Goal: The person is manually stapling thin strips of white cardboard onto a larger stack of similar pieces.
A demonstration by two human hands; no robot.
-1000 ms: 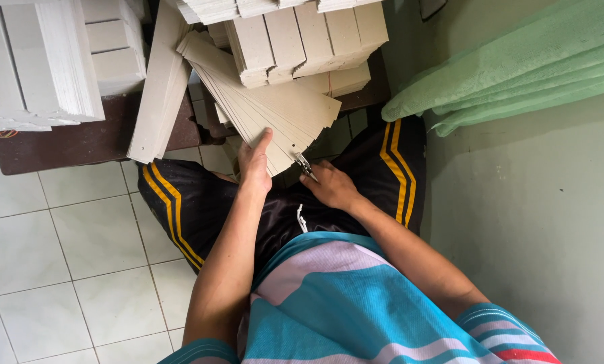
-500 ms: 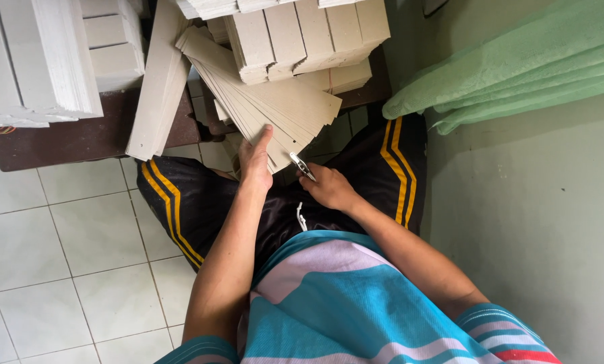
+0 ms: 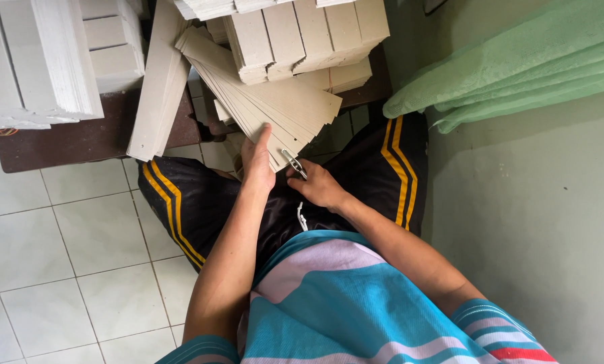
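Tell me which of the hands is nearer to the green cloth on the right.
Right. The right hand, holding a small metal tool, sits below-left of the green cloth. The left hand lies farther left, on the fanned cardboard strips.

White tiled floor (image 3: 52, 249), green wall (image 3: 537, 222), dark bench (image 3: 79, 138), perhaps wooden.

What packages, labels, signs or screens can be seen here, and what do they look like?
No labels, signs or screens show.
Card stacks: top centre, bundled grey-beige blocks.
White stacks: top left, tall blocks of white sheets.
Fanned cards: centre, flat beige strips under the left hand.
Metal tool: small, silvery, in the right hand.
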